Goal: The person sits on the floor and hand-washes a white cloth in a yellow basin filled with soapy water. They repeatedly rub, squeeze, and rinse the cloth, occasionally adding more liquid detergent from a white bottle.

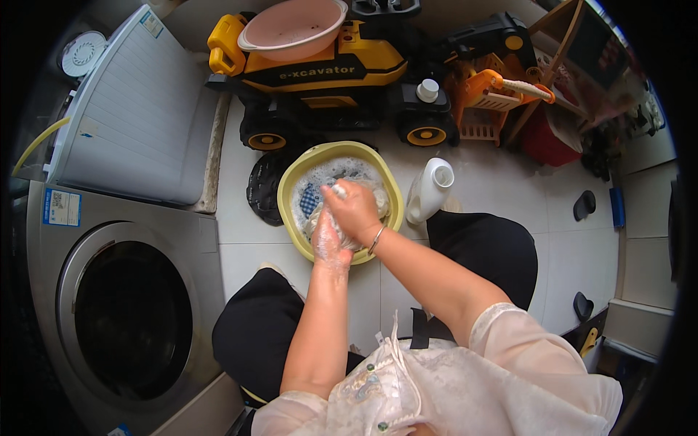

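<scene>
A yellow plastic basin [396, 201] stands on the floor between my knees, filled with sudsy water. Over it my two hands are pressed together around a wet, pale cloth [340, 231]. My right hand [357, 210], with a bracelet at the wrist, is closed on the cloth from above. Foam coats my left hand [328, 240], which grips the cloth from the left side. Much of the cloth is hidden by the hands. Blue checked fabric [310, 199] lies in the suds at the basin's left. An uncapped white plastic bottle [427, 193] stands just right of the basin.
A front-loading washing machine [43, 283] and a grey-white appliance [136, 109] line the left. Behind the basin is a yellow-black toy excavator [322, 71] bearing a pink basin [297, 27] and a white cap [428, 90]. An orange toy cart [485, 98] stands at the right rear.
</scene>
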A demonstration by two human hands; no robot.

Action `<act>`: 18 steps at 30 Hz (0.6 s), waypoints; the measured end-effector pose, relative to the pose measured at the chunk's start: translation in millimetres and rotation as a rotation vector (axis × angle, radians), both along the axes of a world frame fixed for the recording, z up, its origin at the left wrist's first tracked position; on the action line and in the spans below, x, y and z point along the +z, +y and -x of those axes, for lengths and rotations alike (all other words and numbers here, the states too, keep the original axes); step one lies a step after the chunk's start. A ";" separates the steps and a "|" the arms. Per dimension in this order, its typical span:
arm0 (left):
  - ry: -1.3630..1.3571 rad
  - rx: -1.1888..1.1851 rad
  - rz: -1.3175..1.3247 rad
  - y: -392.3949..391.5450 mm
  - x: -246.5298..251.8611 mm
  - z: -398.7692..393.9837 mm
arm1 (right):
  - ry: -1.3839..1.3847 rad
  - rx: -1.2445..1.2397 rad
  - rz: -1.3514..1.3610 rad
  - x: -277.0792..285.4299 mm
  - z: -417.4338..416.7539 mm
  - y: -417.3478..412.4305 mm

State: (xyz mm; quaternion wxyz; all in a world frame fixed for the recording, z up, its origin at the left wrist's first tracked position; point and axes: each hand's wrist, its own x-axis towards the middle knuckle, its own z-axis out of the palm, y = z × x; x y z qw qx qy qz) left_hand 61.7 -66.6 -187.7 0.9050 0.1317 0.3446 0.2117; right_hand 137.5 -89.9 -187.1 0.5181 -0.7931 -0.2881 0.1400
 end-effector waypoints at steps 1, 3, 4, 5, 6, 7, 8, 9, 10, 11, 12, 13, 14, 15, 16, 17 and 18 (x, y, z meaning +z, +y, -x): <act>0.021 0.000 -0.039 4.9 2.2 6.9 | -0.080 0.034 -0.053 13.9 11.6 0.7; -0.781 -0.209 -0.061 32.8 -61.7 29.0 | -0.025 0.186 -0.063 49.2 50.4 -9.3; -0.381 -0.120 0.018 20.9 -13.8 18.7 | -0.109 0.285 -0.035 55.1 60.0 -20.0; 0.018 -0.057 0.107 9.5 39.1 9.9 | -0.197 0.388 -0.006 57.6 64.1 -27.6; 0.007 0.002 -0.026 4.4 23.1 11.5 | -0.198 0.390 0.048 51.0 63.0 -26.0; -0.013 0.033 -0.145 -5.0 3.7 2.1 | -0.432 0.197 0.080 4.3 41.0 -16.5; -0.011 0.100 -0.264 -9.8 -17.4 2.5 | -0.200 0.133 0.111 -4.0 10.6 -6.4; -0.005 -0.011 -0.120 -6.4 -15.4 -4.9 | 0.030 0.053 0.143 -0.8 -11.6 -3.8; -0.005 -0.017 -0.072 -4.5 -12.3 -2.8 | 0.027 0.011 0.075 0.6 -9.3 -4.6; -0.005 -0.022 -0.025 -0.6 -8.5 1.3 | -0.023 0.035 0.049 2.0 -2.4 -6.7; -0.194 -0.022 -0.073 4.3 -20.7 4.8 | -0.082 0.067 0.018 10.7 7.9 -8.6; -0.379 -0.017 -0.128 11.0 -45.9 14.2 | -0.137 0.103 -0.020 15.5 23.5 -7.9; -0.560 -0.017 -0.178 14.5 -60.1 24.3 | -0.155 0.099 -0.157 16.1 45.2 -5.9; -0.627 -0.045 -0.179 13.8 -54.3 30.3 | -0.196 0.128 -0.123 15.6 44.7 -6.4; -0.694 -0.072 -0.181 12.6 -48.4 36.3 | -0.236 0.158 -0.090 15.1 44.2 -7.2; -0.460 -0.014 -0.177 8.8 -44.7 31.5 | -0.276 0.189 -0.058 14.8 43.7 -8.2; -0.217 0.020 -0.149 1.3 -31.4 20.7 | -0.315 0.213 -0.011 10.8 42.8 -14.9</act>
